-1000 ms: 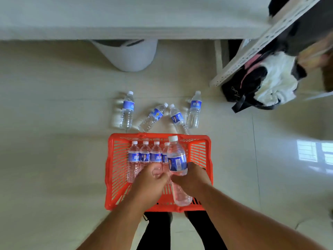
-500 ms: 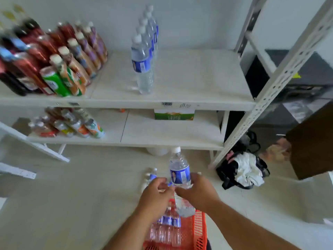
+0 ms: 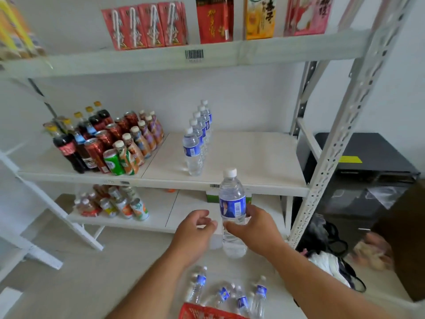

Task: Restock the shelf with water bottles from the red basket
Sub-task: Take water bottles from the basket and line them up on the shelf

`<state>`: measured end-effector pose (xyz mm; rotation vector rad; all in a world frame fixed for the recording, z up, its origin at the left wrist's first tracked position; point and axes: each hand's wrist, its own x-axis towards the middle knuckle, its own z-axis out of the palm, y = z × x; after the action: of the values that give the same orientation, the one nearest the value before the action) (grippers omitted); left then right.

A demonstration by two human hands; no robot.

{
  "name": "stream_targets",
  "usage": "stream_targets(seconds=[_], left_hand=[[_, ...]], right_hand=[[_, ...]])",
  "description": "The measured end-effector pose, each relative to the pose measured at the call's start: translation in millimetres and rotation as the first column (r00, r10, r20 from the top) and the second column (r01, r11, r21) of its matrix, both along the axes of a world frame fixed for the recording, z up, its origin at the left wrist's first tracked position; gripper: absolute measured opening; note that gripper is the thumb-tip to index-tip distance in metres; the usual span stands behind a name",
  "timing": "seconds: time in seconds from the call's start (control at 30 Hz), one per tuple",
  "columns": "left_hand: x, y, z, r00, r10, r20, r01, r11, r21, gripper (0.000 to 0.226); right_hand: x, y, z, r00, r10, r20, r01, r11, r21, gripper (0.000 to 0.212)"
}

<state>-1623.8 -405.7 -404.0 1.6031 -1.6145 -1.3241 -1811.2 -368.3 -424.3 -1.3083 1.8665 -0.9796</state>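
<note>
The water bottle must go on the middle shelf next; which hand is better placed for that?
The right hand: it already grips the water bottle upright, below the bare part of the middle shelf. The left hand holds nothing.

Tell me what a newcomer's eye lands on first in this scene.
First, the water bottle held upright by the right hand in front of the shelf, with the left hand open just beside it. Next, the single-file row of water bottles running front to back on the middle shelf, right of a crowd of colourful drinks. More loose bottles sit on the floor beyond the red basket.
</note>
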Motion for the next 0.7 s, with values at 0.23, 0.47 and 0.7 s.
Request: stream_targets(seconds=[0.23,0.47,0.7], left_hand=[[15,-14,13,0.997,-0.055,-0.048,0.053,0.997,-0.058,0.030],[29,-19,14,0.991,-0.086,-0.103,0.080,0.995,-0.064,0.042],[22,-51,25,0.990,-0.099,-0.104,0.089,0.991,-0.099,0.043]], right_hand=[[-1,-3,16,0.992,-0.101,-0.071,0.098,0.994,-0.041,0.038],[8,-9,15,0.988,-0.119,-0.100,0.117,0.993,-0.026,0.042],[7,-41,31,0.986,-0.116,-0.116,0.110,0.992,-0.056,0.037]])
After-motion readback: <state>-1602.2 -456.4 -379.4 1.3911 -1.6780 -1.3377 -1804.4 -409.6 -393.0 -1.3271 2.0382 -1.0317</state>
